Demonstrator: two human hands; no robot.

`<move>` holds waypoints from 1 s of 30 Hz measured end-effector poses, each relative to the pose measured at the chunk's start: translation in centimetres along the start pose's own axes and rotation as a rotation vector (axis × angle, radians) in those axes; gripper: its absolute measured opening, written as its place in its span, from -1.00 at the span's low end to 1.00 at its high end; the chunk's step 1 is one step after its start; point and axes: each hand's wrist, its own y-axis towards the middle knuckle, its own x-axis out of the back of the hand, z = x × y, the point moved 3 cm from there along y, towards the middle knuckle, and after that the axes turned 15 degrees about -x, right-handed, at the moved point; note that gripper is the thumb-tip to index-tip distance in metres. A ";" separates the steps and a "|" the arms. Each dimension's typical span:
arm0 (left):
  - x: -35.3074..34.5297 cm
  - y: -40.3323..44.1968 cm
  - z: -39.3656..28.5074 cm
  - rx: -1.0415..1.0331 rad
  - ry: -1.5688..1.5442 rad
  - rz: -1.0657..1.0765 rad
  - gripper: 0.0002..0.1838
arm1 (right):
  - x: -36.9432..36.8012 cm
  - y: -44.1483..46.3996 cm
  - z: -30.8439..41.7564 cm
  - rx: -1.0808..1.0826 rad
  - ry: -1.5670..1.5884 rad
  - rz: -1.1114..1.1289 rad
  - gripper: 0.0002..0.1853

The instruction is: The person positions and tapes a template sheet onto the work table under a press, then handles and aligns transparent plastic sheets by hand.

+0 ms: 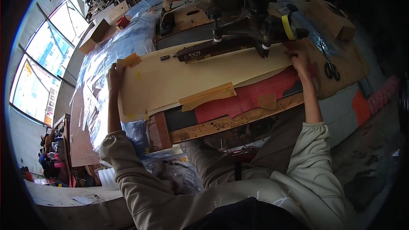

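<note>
Your left hand (114, 78) grips the left edge of the pale sheet (162, 81), which stretches between both hands. Your right hand (300, 63) curls at its right end; I cannot tell whether it pinches it. Left of your right wrist lies the red piece (255, 89); to that wrist's right, black-handled scissors (332, 71).

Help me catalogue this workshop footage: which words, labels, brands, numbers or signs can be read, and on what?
"Boy": white lettering on the dark bar over the cream sheet; a mark before it is unclear.
Sweatshirt: white lines, no readable word.
Beyond the windows: too blurred to read.
</note>
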 end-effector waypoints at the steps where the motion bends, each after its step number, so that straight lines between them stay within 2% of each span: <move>1: -0.7 -0.1 0.4 -0.002 0.009 0.023 -0.54 | 0.2 0.5 -0.2 0.007 0.005 0.005 -0.75; 8: -2.3 -1.1 -1.8 0.017 -0.010 0.102 -0.53 | 1.4 5.9 -3.9 0.080 0.001 -0.063 -0.78; 12: -2.7 -1.6 -2.8 -0.016 -0.094 0.261 -0.52 | 4.0 4.2 -2.9 0.084 0.158 -0.101 -0.80; 15: -2.7 -2.0 -3.7 -0.073 -0.164 0.303 -0.50 | 5.4 4.6 -3.7 -0.003 0.065 -0.092 -0.81; 18: -2.2 -2.5 -5.9 -0.070 -0.316 0.382 -0.52 | 6.3 4.8 -3.7 -0.022 0.114 -0.043 -0.81; 21: -1.8 -3.1 -7.9 -0.124 -0.448 0.414 -0.53 | 6.1 7.0 -6.5 -0.041 0.503 0.072 -0.80; 24: -2.6 -3.5 -8.8 -0.132 -0.578 0.398 -0.53 | 7.5 9.2 -6.7 -0.074 0.217 -0.052 -0.85; 27: -4.4 -3.4 -9.6 -0.236 -0.621 0.398 -0.54 | 9.0 10.3 -7.2 -0.125 0.106 -0.095 -0.83; 30: -4.5 -3.5 -10.8 -0.153 -0.417 0.455 -0.52 | 10.0 10.5 -7.1 -0.065 0.046 -0.097 -0.83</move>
